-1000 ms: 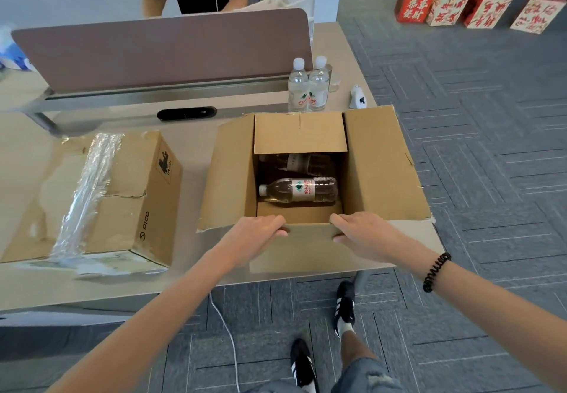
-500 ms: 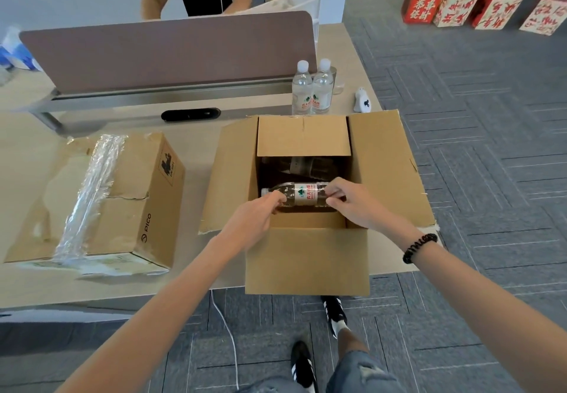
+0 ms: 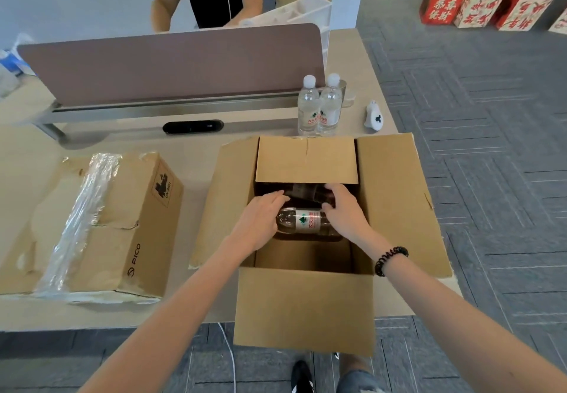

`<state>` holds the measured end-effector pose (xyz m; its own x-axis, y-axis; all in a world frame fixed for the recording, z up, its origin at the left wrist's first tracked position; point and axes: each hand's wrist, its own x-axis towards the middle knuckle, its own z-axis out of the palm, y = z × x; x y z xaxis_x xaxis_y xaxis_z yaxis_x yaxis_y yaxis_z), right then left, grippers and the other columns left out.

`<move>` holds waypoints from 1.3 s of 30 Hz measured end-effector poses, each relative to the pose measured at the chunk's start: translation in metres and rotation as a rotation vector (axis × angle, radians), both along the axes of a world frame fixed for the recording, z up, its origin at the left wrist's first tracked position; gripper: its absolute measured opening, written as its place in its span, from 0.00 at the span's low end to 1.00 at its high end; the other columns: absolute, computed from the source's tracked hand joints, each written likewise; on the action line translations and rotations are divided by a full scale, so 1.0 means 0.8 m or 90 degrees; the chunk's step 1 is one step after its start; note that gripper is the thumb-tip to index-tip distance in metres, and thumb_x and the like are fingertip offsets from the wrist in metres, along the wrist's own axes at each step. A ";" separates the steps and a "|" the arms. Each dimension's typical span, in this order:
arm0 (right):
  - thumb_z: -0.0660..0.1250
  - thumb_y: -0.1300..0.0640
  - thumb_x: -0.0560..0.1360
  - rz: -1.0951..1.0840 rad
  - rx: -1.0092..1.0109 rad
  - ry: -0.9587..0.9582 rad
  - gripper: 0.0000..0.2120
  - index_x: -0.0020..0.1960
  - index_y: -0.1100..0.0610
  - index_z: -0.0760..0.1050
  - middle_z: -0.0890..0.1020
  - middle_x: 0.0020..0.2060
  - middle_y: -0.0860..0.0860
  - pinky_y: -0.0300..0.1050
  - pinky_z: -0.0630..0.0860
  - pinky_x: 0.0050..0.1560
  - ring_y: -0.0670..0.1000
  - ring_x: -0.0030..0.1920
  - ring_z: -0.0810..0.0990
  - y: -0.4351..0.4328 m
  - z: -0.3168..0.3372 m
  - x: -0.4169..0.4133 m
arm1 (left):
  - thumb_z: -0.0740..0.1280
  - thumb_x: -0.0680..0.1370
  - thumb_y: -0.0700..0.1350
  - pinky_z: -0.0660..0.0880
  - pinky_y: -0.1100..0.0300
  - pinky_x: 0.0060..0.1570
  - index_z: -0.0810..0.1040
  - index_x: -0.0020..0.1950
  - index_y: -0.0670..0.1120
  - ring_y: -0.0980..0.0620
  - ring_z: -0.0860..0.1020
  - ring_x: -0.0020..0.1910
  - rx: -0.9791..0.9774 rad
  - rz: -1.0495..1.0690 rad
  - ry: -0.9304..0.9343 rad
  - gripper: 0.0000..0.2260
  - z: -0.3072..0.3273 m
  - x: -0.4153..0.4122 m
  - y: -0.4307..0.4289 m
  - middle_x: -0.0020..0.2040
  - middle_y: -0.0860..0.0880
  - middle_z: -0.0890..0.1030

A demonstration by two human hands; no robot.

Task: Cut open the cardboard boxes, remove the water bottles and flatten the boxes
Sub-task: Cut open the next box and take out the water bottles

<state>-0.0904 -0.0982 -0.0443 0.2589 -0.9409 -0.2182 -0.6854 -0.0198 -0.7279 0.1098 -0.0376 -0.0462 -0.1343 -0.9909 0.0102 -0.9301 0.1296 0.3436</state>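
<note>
**Hands in the open box [image 3: 303, 306]**

Head view: the bottle [image 3: 306, 223] lies sideways between the left hand [image 3: 260, 219], fingers nearly straight over one end, and the right hand [image 3: 346, 210], curled. Gripping or not, I cannot tell. Probably heavy and slick: take it mid-body.

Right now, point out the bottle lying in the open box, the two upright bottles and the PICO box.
Lying bottle [image 3: 310, 223], head view, its label.
Upright bottles [image 3: 308, 104], head view, left one's body.
PICO box [image 3: 144, 233], head view, printed side.
</note>
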 end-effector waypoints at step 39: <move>0.55 0.44 0.82 0.344 -0.386 0.354 0.16 0.58 0.57 0.70 0.82 0.44 0.51 0.46 0.66 0.35 0.57 0.41 0.81 -0.227 -0.002 0.030 | 0.63 0.82 0.48 0.69 0.56 0.58 0.80 0.61 0.51 0.51 0.78 0.57 -0.119 0.045 0.002 0.11 -0.012 0.027 -0.223 0.57 0.53 0.83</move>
<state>-0.0661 -0.2797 -0.0456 0.6933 -0.7195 0.0412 -0.7165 -0.6943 -0.0677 0.1312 -0.2156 -0.0560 -0.0636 -0.9786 0.1958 -0.9380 0.1256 0.3230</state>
